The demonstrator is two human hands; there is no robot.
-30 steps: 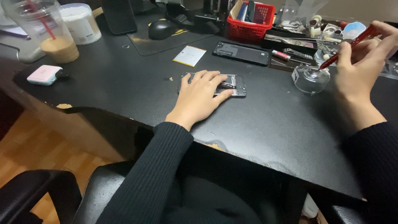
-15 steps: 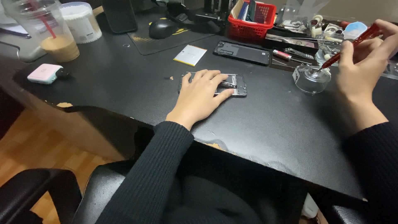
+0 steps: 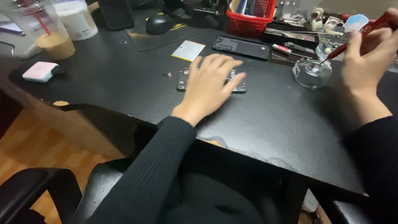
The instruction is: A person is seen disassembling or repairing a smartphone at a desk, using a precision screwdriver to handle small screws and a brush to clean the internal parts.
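The left hand (image 3: 209, 85) lies flat, fingers spread, on the opened phone (image 3: 238, 85) mid-bench (image 3: 124, 83), while the right hand (image 3: 367, 56) grips a red screwdriver (image 3: 360, 35) over a clear dish (image 3: 311, 74).

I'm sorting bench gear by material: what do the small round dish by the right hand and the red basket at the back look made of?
The round dish looks like clear glass or hard plastic, which one I cannot tell: it is see-through with bright glints on its rim. The red basket looks like moulded plastic: even colour and an open grid wall. The right hand holds a red-handled tool with its tip at the dish.
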